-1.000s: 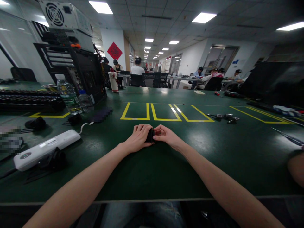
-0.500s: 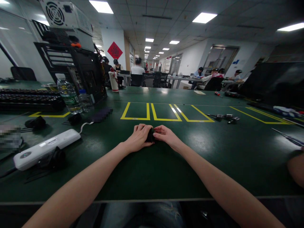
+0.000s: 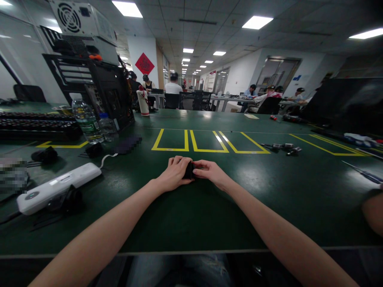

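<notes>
A small black block-like part [image 3: 188, 171] sits between my hands, low over the green table [image 3: 191, 215]; its exact kind cannot be made out. My left hand [image 3: 176, 172] is wrapped round its left side, thumb below and fingers over the top. From the right, my right hand [image 3: 211, 172] pinches at its right face with thumb and fingertips. Much of the part is hidden by the fingers. Beyond the hands, yellow tape outlines [image 3: 209, 150] mark the table.
To the left lie a white power strip [image 3: 61, 185], a plastic water bottle [image 3: 86, 119] and a black computer case [image 3: 110, 91]. Metal tool bits [image 3: 281, 147] and a screwdriver [image 3: 360, 171] lie to the right. Another person's arm [image 3: 374, 213] rests at the right edge.
Hardly anything differs. My right fingers have shifted very slightly at the black part, and my left hand keeps its hold.
</notes>
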Demonstrator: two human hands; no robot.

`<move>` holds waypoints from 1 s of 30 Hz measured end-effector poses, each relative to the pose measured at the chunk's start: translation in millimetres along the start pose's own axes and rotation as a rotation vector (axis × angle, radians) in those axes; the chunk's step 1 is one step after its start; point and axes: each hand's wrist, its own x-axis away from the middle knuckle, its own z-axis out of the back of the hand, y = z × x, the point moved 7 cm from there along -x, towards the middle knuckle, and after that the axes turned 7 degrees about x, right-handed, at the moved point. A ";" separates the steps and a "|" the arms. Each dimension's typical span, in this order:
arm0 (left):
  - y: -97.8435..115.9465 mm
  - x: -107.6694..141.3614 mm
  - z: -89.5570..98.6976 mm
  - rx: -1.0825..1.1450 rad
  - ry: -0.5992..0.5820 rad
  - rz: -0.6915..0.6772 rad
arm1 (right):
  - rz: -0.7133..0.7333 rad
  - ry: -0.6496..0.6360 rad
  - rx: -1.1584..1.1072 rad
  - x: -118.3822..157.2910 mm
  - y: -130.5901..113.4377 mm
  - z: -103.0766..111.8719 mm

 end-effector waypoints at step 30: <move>0.6 -0.4 0.3 -0.006 -0.012 0.024 | 0.035 0.009 -0.006 -2.9 0.6 -0.7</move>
